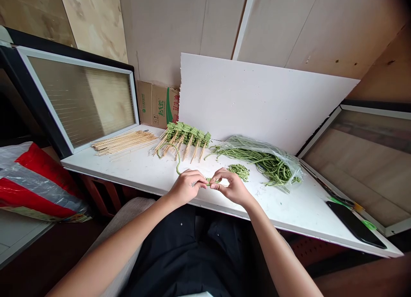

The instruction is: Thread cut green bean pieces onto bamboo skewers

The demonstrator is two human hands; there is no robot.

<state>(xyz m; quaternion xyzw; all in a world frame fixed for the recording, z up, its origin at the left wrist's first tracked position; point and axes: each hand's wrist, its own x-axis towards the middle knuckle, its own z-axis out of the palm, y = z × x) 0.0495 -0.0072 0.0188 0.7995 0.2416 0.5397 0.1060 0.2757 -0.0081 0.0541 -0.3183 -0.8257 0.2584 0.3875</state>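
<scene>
A long green bean (178,162) runs between my two hands, its free end curling up and away past the left one toward the skewers. My left hand (189,185) pinches it near the table's front edge. Close by, my right hand (231,186) has its thumb and fingers closed on the bean's other part, where short green turns show at the fingertips. Whether a skewer is inside those turns is hidden. Just behind my right hand lies a small pile of cut bean pieces (239,172). Farther back are stacked skewers threaded with beans (188,134), their bare sticks pointing toward me.
Bare wooden skewers (125,142) lie in a heap at the left. A clear plastic bag (289,160) with long beans (257,155) is at the right. Near the right end rests a black phone (355,224). A white board (257,100) and a cardboard box (154,104) stand behind.
</scene>
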